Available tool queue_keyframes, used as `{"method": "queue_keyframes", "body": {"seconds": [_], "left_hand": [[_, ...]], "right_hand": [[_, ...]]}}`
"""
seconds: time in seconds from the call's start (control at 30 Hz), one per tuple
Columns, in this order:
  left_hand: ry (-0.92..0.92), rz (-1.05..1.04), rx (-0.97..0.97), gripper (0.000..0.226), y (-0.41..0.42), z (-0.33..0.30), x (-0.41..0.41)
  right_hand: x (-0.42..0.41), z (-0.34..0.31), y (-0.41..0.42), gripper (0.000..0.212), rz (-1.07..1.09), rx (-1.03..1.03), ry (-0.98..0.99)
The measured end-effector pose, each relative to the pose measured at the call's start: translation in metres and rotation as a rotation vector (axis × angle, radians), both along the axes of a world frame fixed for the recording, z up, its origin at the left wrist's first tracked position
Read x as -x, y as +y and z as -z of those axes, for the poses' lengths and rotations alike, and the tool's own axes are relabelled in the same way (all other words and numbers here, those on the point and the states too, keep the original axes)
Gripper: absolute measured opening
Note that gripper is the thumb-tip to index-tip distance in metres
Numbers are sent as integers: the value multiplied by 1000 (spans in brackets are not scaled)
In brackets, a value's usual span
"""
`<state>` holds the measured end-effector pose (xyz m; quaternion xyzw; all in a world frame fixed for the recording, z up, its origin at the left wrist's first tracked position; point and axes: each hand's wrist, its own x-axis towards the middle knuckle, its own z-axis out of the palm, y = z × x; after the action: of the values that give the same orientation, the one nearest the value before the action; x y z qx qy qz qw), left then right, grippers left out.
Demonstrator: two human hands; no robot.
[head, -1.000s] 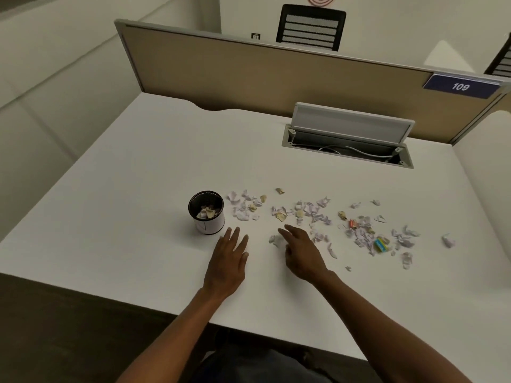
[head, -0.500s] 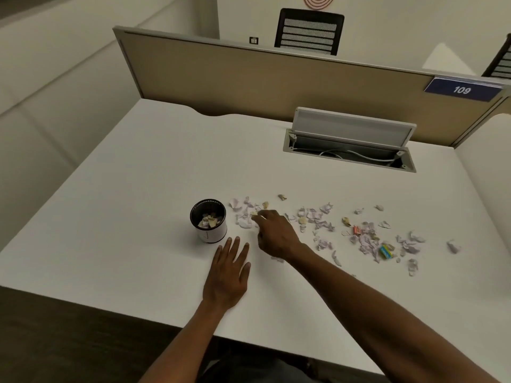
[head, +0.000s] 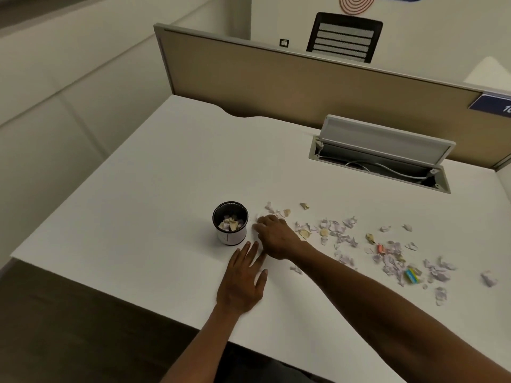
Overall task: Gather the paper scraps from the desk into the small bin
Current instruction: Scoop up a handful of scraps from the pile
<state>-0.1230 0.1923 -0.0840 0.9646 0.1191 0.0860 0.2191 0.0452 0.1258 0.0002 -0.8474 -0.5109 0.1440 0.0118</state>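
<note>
**Near the middle of the frame: two hands beside a small bin**

At the right edge of the frame, a dark blue label sits on the tan partition; it is cut by the edge and only a white "1" and part of a next digit can be read. On the white side of the small bin there is a thin dark mark, too small to read.

The white desk fills most of the frame. The bin, a black-rimmed round cup, stands upright at the centre and already holds some scraps. The paper scraps, mostly pale lilac and beige with a few orange and green-yellow pieces, lie spread on the desk from just right of the bin toward the right edge.

The left hand lies flat on the desk just below the bin, fingers spread and holding nothing. The right hand is just right of the bin, over the nearest scraps, with the fingers curled downward; whether it grips a scrap cannot be told.

In the upper right, an open cable hatch in the desk shows a white cable inside. Behind the partition stands a black chair, and pale wall panels fill the left side of the frame.
</note>
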Motion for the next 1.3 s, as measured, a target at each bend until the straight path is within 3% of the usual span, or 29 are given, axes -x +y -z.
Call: {"method": "queue_keyframes", "body": {"seconds": [0.1,0.23,0.3,0.4,0.47,0.7,0.9,1.0,1.13,1.3], "left_hand": [[-14,-1,-2,56,0,3,-1],[0,0,-37,56,0,4,-1],[5,-3,-45,56,0,3,-1],[10,-10,-49,56,0,3,-1],[7,-8,-46,55,0,3,0],[-6,6,-40,57,0,3,0],[-15,10,-48,57,0,3,-1],[-23,18,-52,57,0,2,-1],[-84,-4,44,57,-2,0,2],[-114,-34,124,63,-3,-3,6]], "right_hand": [[5,4,-18,52,-7,-115,8],[-8,-7,-14,46,146,-269,-3],[-22,-14,-6,47,186,-210,5],[-38,-17,2,52,146,34,41],[-37,-16,1,47,103,61,66],[-3,1,-36,21,51,-260,120],[1,0,-60,42,360,-376,159],[-10,-4,-63,52,492,-305,148],[-7,1,-73,52,384,-129,152],[22,11,-87,53,360,-256,172]]}}
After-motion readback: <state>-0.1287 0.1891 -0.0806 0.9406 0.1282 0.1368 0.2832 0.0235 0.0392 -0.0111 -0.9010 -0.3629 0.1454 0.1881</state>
